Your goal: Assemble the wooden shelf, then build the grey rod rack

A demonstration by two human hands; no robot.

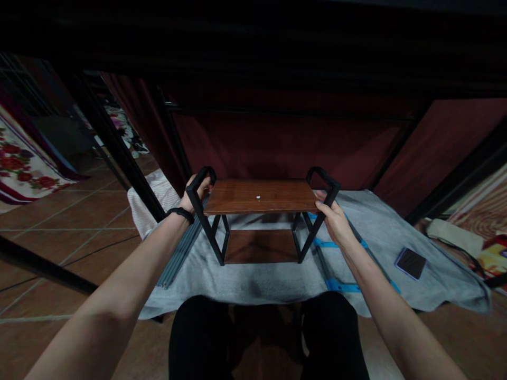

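Observation:
A small two-tier shelf rack [253, 195] with brown wood-look boards and black metal side frames stands upright in front of me. My left hand [197, 191] is closed around its left side frame, just under the curved top, and some fingers are hidden behind the metal. On the other side my right hand [331, 216] grips the right frame, its thumb at the front by the upper board's edge. A small white spot [258, 197] shows on the upper board. The lower board [261, 245] lies near the grey cloth.
Grey cloth [253, 282] covers the low surface. Grey rods [178, 258] lie at left; a frame with blue joints [344, 287] lies at right. Farther right is a phone [411, 263]. Black posts [119, 142] and a dark beam surround the space, with a dark red panel [285, 148] behind.

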